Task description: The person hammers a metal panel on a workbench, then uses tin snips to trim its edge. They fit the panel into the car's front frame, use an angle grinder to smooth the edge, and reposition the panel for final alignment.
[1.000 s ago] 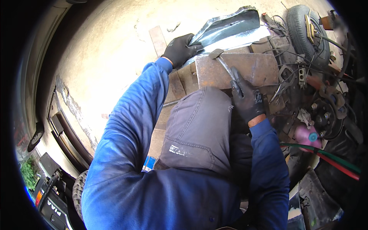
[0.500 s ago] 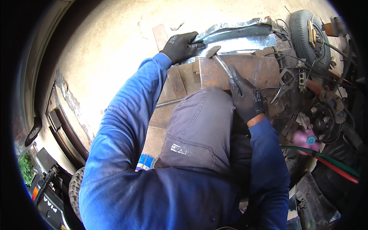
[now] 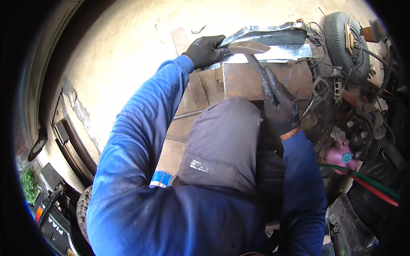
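My left hand (image 3: 205,52), in a black work glove, is closed on the left end of a bent, shiny sheet metal piece (image 3: 286,52). The sheet has a raised, curved far side and a flatter near strip. In my right hand (image 3: 279,100), also gloved, is a hammer (image 3: 249,47), gripped by its handle. The hammer's head is over the near part of the sheet, close to my left fingers; whether it touches the metal cannot be made out. Under the sheet's near edge lies a flat, rusty steel plate (image 3: 267,79).
A small wheel with a tire (image 3: 344,42) and tangled cables stand at the far right. Nearer on the right are a hub with studs (image 3: 356,134), a pink round container (image 3: 341,155) and red and green hoses (image 3: 363,181). A blue and white can (image 3: 161,178) stands left of my leg.
The hammer has come up off the sheet, and its head now looks larger and turned sideways. My right hand has shifted slightly right; my left hand stays on the sheet.
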`<state>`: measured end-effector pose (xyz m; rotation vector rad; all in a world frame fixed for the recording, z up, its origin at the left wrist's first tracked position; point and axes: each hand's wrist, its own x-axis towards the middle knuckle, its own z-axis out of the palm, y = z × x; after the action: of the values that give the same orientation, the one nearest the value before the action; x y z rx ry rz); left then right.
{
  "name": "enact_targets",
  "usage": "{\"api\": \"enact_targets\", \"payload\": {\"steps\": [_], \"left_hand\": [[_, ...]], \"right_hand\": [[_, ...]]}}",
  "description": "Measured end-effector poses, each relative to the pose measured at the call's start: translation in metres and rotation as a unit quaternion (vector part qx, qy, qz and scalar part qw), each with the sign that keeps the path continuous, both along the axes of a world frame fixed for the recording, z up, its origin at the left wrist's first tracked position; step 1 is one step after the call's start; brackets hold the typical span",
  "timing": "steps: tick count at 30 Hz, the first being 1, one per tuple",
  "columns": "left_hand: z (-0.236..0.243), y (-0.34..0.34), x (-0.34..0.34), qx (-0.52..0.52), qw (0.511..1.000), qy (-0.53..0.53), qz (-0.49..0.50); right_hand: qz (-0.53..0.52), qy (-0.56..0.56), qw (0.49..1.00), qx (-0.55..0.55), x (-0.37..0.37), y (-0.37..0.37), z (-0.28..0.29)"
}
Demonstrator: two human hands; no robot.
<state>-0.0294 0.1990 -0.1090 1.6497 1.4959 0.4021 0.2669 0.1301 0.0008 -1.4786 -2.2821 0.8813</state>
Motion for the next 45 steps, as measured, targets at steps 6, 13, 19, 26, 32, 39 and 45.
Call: {"api": "enact_targets", "payload": {"steps": [6,13,19,26,32,39,45], "left_hand": [[-0.008,0.003,0.003,-0.012,0.999,-0.042,0.002],[-0.02,0.003,0.0,0.077,0.997,-0.029,-0.003],[-0.013,0.003,0.0,0.035,0.999,-0.013,-0.017],[-0.009,0.002,0.003,0.045,0.999,-0.022,-0.01],[-0.001,0.003,0.0,0.019,0.999,0.036,-0.013],[0.001,0.001,0.001,0.04,0.999,0.003,-0.014],[-0.004,0.005,-0.004,0.026,1.0,0.0,-0.007]], "right_hand": [[0.026,-0.061,0.998,-0.007,0.004,0.008,-0.001],[0.05,-0.148,0.988,0.008,-0.007,0.011,-0.001],[0.076,-0.15,0.985,-0.033,-0.006,0.01,-0.005],[0.047,-0.128,0.99,-0.021,-0.004,0.002,-0.004],[-0.015,0.015,0.999,0.024,0.012,0.0,-0.006],[-0.067,-0.021,0.997,-0.033,0.022,0.0,-0.01],[-0.065,-0.065,0.996,-0.015,0.027,-0.011,-0.015]]}}
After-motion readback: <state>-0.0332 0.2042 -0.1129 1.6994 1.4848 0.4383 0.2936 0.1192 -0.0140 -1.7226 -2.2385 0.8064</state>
